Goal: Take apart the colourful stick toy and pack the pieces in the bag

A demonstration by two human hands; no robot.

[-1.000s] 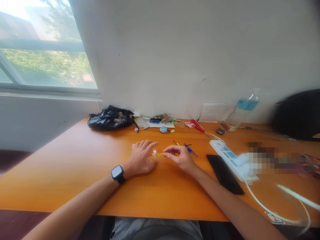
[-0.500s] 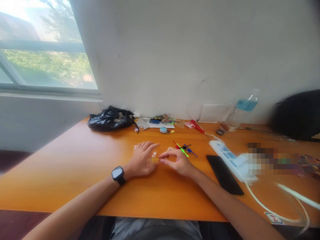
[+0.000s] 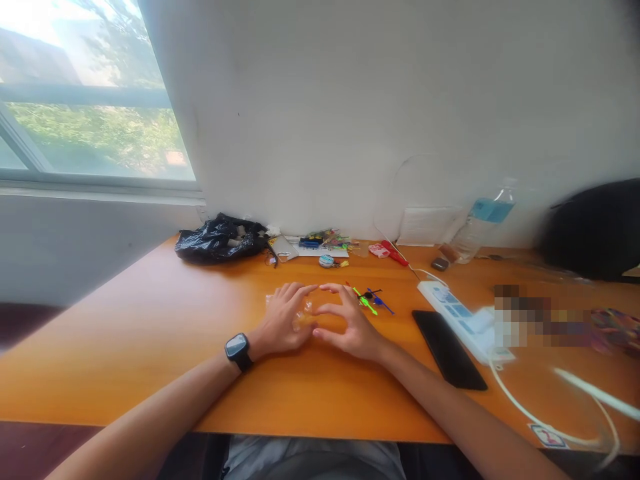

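My left hand [image 3: 286,319], with a black watch [image 3: 237,348] on its wrist, lies over a clear plastic bag [image 3: 304,311]. Its thumb and fingers are spread, and crinkled plastic shows in the gap between them and at the outer side of the fingers. Facing it, my right hand [image 3: 351,323] is open in a curved shape, with nothing seen between thumb and fingers. The two index fingertips nearly meet; so do the thumbs. Just beyond my right hand lie several thin coloured plastic pieces [image 3: 370,300], among them green, black and blue ones, partly hidden by its fingers.
Right of my hand lie a black phone [image 3: 447,350] and a white power strip [image 3: 457,317] with cables. Along the wall are a black plastic bag [image 3: 220,240], a pile of small coloured pieces [image 3: 333,238], a round tin [image 3: 327,261] and a tilted bottle [image 3: 480,227].
My right hand has opened from a pinch near a small yellow piece, which I no longer make out. My left hand and the coloured pieces stay nearly where they were.
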